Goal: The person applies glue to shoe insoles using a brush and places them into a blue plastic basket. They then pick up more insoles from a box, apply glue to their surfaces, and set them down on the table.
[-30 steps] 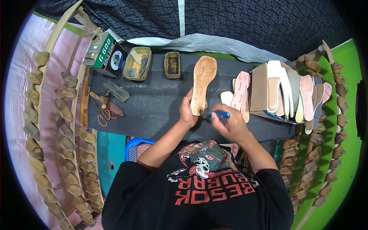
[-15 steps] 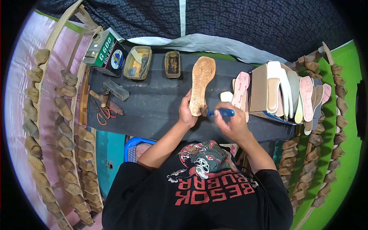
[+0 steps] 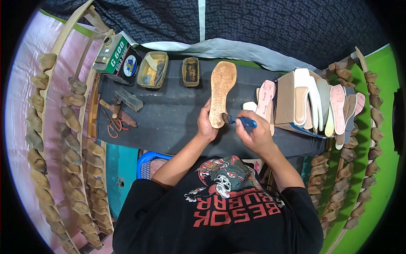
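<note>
My left hand [image 3: 207,123] is closed round the heel end of a brown insole [image 3: 222,84], which is held up over the dark table [image 3: 169,122] with its wide end away from me. In my right hand [image 3: 257,134] is a brush with a blue handle [image 3: 248,122]. The brush's dark head [image 3: 226,118] meets the right edge of the insole near the heel. Fingers of my left hand are partly hidden behind the insole.
At the back left stand a glue can [image 3: 118,59] and a yellowish tray [image 3: 152,70]; a smaller tray [image 3: 190,72] is beside them. Hammer [image 3: 111,108] and scissors [image 3: 113,128] lie left. A box [image 3: 287,99] with insoles stands right. Racks of shoe lasts flank the table.
The brush head has moved slightly up along the insole's right edge. The insole has shifted a little away from me. Both hands keep their holds.
</note>
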Motion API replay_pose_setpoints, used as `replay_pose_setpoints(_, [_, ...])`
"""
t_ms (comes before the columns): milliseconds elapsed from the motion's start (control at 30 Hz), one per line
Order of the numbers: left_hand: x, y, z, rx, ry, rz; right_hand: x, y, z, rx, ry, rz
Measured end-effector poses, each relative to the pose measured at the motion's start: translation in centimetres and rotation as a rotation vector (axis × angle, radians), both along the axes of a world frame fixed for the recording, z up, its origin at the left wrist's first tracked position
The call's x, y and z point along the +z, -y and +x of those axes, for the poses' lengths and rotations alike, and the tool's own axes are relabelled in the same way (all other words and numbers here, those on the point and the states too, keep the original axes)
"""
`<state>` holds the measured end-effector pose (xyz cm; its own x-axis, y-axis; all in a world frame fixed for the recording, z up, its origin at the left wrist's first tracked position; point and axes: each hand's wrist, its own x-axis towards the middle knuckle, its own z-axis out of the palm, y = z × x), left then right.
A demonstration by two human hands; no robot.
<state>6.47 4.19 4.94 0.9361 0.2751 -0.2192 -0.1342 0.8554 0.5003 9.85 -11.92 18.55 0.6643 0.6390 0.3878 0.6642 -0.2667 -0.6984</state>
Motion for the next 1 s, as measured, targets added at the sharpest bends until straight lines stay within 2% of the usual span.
replay_pose_setpoints(67, [-0.1,0.1,0.1,-0.002,-0.021,-0.002,-0.1,-0.4,-0.1,0.038,0.045,-0.009])
replay_pose_setpoints(200, [-0.3,0.0,-0.5,-0.047,-0.017,0.000,0.4,0.0,-1.0,0.118,-0.066,-0.061])
replay_pose_setpoints(367, [0.4,0.8,-0.2,0.020,-0.041,-0.028,-0.2,-1.2,0.3,0.016,-0.004,0.030])
replay_pose_setpoints(467, [-0.1,0.6,-0.4,-0.007,-0.020,-0.024,-0.2,-1.3,-0.3,0.117,0.071,-0.005])
replay_pose_setpoints(533, [-0.3,-0.1,-0.6,-0.075,-0.027,0.024,-0.1,-1.0,-1.1,0.158,-0.002,-0.022])
replay_pose_setpoints(600, [-0.4,-0.4,-0.5,-0.052,-0.009,0.006,0.3,-0.7,-1.7,0.202,-0.035,-0.054])
replay_pose_setpoints(633, [-0.3,-0.4,-0.4,-0.045,0.004,-0.016,0.3,-0.5,-1.7,0.186,-0.093,-0.049])
replay_pose_setpoints(767, [0.4,-0.4,-0.3,-0.019,0.005,-0.036,0.4,-0.1,-0.8,0.049,-0.031,-0.011])
replay_pose_setpoints(1000, [0.3,0.0,-0.3,-0.036,-0.031,-0.020,0.6,0.9,-0.5,0.110,-0.031,-0.021])
